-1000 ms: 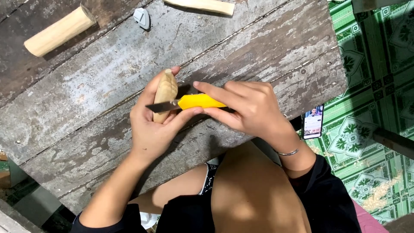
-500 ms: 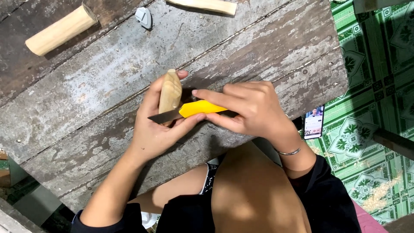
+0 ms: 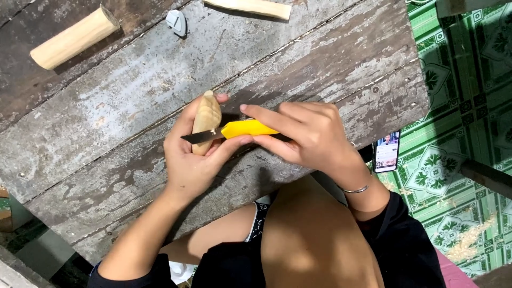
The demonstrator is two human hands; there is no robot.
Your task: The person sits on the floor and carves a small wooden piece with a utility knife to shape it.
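Carved wooden piece (image 3: 206,118) gripped upright in the left hand (image 3: 191,160), knife blade laid across it.

Left hand fingers curl shut around the pale, rounded piece from behind, holding it just above the desk (image 3: 133,101), and the thumb presses against the yellow-handled knife (image 3: 234,131) near where handle meets blade, apparently to steady the blade. The right hand (image 3: 306,133) is closed around the yellow handle, index finger stretched along its top, which looks like a grip for guiding the edge; the dark blade crosses the lower part of the piece, touching it. Well apart on the weathered planks lie a pale wooden dowel (image 3: 74,37) at the far left, a small grey wedge-shaped object (image 3: 176,22), and another pale stick (image 3: 250,7) at the top edge. A phone (image 3: 386,151) with a lit screen rests on the green patterned floor (image 3: 469,96) beside the right wrist.
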